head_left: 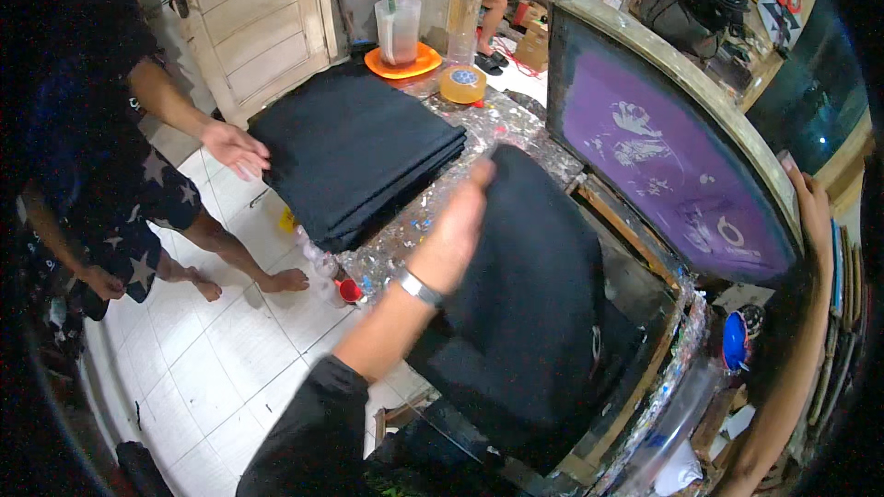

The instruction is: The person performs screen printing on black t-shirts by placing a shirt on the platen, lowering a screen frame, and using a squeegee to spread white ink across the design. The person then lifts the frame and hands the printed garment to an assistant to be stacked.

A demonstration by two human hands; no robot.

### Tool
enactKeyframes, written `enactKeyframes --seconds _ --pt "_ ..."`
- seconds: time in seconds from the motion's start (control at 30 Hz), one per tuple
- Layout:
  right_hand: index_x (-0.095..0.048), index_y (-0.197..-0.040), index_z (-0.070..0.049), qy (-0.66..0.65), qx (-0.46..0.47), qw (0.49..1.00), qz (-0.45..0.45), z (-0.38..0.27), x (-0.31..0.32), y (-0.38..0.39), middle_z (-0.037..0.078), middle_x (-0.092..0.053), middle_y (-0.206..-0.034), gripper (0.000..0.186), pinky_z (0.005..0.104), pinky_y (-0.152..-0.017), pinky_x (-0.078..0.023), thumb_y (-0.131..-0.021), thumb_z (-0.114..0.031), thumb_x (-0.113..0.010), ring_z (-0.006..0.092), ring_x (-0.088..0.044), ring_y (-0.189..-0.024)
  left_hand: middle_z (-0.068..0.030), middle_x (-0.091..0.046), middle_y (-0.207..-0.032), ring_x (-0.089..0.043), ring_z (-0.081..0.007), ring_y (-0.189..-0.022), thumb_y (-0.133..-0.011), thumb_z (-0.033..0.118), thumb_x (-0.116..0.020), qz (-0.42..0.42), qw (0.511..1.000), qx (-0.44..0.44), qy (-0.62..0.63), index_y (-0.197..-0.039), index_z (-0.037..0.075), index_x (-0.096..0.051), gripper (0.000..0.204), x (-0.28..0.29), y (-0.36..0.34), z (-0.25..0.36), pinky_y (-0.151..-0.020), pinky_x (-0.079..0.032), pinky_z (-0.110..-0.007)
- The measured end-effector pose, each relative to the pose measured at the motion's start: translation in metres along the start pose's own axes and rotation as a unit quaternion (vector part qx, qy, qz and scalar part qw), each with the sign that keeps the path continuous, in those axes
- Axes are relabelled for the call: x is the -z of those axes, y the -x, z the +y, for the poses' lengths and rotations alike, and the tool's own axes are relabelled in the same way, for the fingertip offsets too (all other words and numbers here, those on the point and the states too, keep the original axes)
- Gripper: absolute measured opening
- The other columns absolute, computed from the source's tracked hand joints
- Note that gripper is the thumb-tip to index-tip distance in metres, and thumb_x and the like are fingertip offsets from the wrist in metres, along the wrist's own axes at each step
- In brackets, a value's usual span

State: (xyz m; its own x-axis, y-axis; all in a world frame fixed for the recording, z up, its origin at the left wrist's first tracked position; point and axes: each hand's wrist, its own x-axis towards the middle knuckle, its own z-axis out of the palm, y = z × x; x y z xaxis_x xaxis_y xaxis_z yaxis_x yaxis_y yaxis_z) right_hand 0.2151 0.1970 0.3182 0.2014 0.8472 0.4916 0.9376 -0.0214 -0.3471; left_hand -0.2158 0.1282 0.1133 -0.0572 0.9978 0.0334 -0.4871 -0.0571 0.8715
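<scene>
Black cloth (543,267), bulging, beside the paint-spattered surface (405,230); I note its upper end raised. Left grip (458,225) meets the upper-left edge; blurred, cannot tell whether pinching. Right grip (810,198) holds the outer edge of the upraised purple screen (599,120). Open strip of surface separates cloth from folded black stack (359,138).

The left grip (455,228) is blurred, and the view's lower edge cuts off the right forearm (788,377).
</scene>
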Motion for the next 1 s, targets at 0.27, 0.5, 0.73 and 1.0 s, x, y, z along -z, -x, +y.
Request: enactKeyframes --seconds 0.27,0.5,0.73,1.0 --pt "-0.065 -0.108 0.006 0.081 0.011 0.996 -0.031 -0.006 0.001 -0.005 0.020 -0.065 -0.105 0.070 0.0341 -0.091 -0.042 -0.088 -0.059 -0.047 0.0266 -0.061 -0.099 -0.0185 -0.056 -0.120 -0.052 -0.0300 -0.111 -0.098 0.021 -0.048 0.292 0.643 -0.132 -0.695 -0.120 -0.003 -0.054 0.033 0.301 -0.109 0.170 -0.097 -0.039 -0.039" --pt "-0.067 -0.099 0.009 0.135 0.022 0.988 -0.067 -0.029 0.011 0.002 0.032 -0.063 -0.107 0.089 0.0488 -0.087 -0.047 -0.081 -0.074 -0.043 0.0434 -0.062 -0.101 -0.0186 -0.056 -0.123 -0.051 -0.0375 -0.115 -0.076 0.028 -0.073 -0.194 0.551 -0.315 -0.748 -0.116 0.003 -0.057 0.050 0.003 0.051 -0.051 -0.095 -0.041 -0.049" --pt "-0.068 -0.102 0.005 0.075 0.082 0.992 -0.057 -0.028 0.025 0.025 0.029 -0.062 -0.111 0.076 0.0457 -0.092 -0.047 -0.084 -0.065 -0.047 0.0429 -0.060 -0.106 -0.0093 -0.024 -0.156 -0.019 -0.0398 -0.142 -0.083 0.061 -0.058 -0.450 0.532 -0.162 -0.698 -0.145 0.028 -0.039 0.073 -0.057 0.158 -0.201 -0.108 -0.016 -0.066" --pt "-0.069 -0.102 0.004 0.073 0.043 0.995 -0.047 -0.030 0.031 0.028 0.026 -0.063 -0.113 0.073 0.0453 -0.092 -0.046 -0.083 -0.064 -0.049 0.0414 -0.060 -0.107 -0.0090 -0.019 -0.158 -0.015 -0.0398 -0.144 -0.084 0.063 -0.054 -0.469 0.514 -0.152 -0.702 -0.147 0.029 -0.035 0.074 -0.060 0.162 -0.215 -0.108 -0.012 -0.067"
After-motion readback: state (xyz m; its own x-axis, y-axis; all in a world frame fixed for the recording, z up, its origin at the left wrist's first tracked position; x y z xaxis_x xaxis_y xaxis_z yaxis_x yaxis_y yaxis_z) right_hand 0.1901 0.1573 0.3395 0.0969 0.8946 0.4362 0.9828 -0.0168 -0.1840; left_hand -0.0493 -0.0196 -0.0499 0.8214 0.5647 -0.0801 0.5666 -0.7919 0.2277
